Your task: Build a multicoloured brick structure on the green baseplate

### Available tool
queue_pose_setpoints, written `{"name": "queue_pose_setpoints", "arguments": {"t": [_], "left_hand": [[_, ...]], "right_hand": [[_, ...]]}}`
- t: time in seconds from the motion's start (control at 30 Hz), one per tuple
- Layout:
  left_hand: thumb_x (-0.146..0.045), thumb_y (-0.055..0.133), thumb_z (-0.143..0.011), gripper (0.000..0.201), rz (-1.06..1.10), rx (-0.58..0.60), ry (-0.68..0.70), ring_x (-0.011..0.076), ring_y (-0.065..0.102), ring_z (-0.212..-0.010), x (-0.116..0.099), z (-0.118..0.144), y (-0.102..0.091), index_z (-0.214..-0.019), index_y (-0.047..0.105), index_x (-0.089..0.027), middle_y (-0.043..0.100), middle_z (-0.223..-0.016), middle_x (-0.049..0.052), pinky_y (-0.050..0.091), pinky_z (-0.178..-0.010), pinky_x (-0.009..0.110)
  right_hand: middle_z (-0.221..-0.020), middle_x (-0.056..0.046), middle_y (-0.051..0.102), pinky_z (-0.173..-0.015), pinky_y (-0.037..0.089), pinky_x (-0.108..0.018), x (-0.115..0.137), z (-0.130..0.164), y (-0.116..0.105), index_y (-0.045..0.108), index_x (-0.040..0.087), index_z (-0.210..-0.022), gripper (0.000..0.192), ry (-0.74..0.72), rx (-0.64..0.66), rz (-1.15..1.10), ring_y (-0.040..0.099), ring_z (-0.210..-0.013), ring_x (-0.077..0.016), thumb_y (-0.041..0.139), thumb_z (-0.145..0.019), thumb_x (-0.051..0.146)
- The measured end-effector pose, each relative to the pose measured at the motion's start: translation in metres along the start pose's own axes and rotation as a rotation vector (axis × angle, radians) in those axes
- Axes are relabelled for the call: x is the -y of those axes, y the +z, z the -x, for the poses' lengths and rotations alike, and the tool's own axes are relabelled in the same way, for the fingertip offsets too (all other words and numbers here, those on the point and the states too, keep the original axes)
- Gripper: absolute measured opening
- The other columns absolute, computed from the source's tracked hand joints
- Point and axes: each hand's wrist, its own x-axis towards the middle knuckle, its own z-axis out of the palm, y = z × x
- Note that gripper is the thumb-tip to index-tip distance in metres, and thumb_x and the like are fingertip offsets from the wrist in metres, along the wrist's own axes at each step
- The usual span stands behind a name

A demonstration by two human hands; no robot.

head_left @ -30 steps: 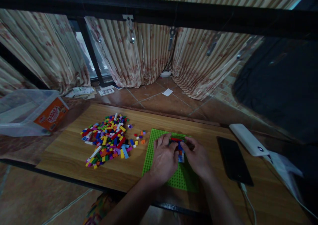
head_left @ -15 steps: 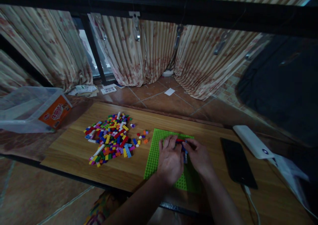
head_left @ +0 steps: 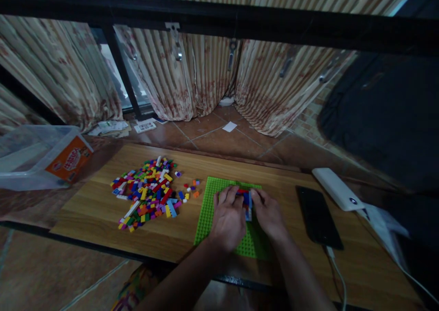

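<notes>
- Bricks, small stack in red, blue and white, just right of frame centre, standing on green baseplate between both hands.
- Far left: clear plastic tub with orange label, lying off wooden tabletop.
- Left of centre: loose pile of coloured bricks spread on tabletop, a few strays just beside baseplate's left edge.
- Centre: left hand palm down over baseplate, fingers curled against left side of stack, pinching it.
- Just right: right hand pressed to other side of stack, fingertips closed on it.
- Further right: black phone flat on tabletop, cable at its near end.
- Far right: white power bank beside phone, at tabletop's far edge.
</notes>
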Motion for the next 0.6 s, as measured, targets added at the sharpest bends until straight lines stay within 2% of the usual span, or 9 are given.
{"name": "queue_pose_setpoints", "arguments": {"t": [0.13, 0.2, 0.37, 0.6], "left_hand": [[-0.013, 0.049, -0.088, 0.027, 0.056, -0.062, -0.006, 0.0283, 0.047, -0.125, 0.008, -0.005, -0.006, -0.107, 0.067, -0.017, 0.056, -0.134, 0.011, 0.039, -0.107, 0.049], [-0.011, 0.049, -0.087, 0.028, 0.094, -0.089, -0.029, 0.0267, 0.048, -0.123, 0.011, -0.008, -0.009, -0.106, 0.067, -0.018, 0.058, -0.132, 0.010, 0.040, -0.107, 0.046], [-0.010, 0.049, -0.088, 0.027, 0.174, -0.144, -0.113, 0.0246, 0.051, -0.121, 0.019, -0.017, -0.020, -0.105, 0.069, -0.018, 0.060, -0.129, 0.009, 0.042, -0.107, 0.045], [-0.008, 0.053, -0.085, 0.025, 0.230, -0.220, -0.228, 0.0225, 0.059, -0.111, 0.042, -0.028, -0.044, -0.102, 0.070, -0.016, 0.068, -0.115, 0.009, 0.046, -0.103, 0.041]], "right_hand": [[-0.082, -0.008, 0.073, -0.064, 0.050, -0.033, -0.010, -0.006, -0.007, 0.068, 0.020, -0.096, 0.053, 0.138, -0.021, -0.152, 0.065, -0.071, -0.0218, 0.035, -0.090, 0.061], [-0.081, -0.008, 0.073, -0.062, 0.049, -0.032, -0.010, -0.006, -0.008, 0.068, 0.021, -0.096, 0.054, 0.140, -0.030, -0.144, 0.065, -0.069, -0.0214, 0.036, -0.089, 0.064], [-0.092, -0.010, 0.073, -0.071, 0.048, -0.035, 0.002, 0.000, -0.009, 0.068, 0.021, -0.099, 0.054, 0.044, 0.014, 0.056, 0.066, -0.078, -0.0232, 0.031, -0.093, 0.059], [-0.102, -0.014, 0.073, -0.081, 0.048, -0.038, 0.008, 0.005, -0.010, 0.067, 0.019, -0.104, 0.050, -0.007, -0.027, 0.263, 0.067, -0.093, -0.0273, 0.032, -0.092, 0.052]]}}
